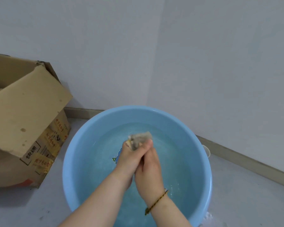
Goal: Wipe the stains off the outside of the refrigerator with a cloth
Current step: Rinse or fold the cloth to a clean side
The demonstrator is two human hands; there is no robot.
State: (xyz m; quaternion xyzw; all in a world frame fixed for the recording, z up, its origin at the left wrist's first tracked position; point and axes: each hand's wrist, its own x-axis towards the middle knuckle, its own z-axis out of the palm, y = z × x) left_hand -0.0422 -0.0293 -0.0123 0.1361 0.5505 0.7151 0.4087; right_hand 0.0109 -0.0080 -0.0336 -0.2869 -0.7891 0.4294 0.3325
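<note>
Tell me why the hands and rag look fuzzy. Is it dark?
Head view: the left hand and right hand gripping the crumpled grey-beige cloth look smeared, probably motion blur; the round light-blue plastic basin and brown cardboard box look sharper; the light is soft and even, with faint shadows and a small glint on the basin's far rim.

The basin (67, 161) is sitting on the floor (23, 207) near the corner of the walls (105, 46), the cardboard box (23, 120) is standing just left of it, and over the water (174, 161) in it the left hand (126, 159) and right hand (149, 167) are holding the cloth (140, 139) between them.
</note>
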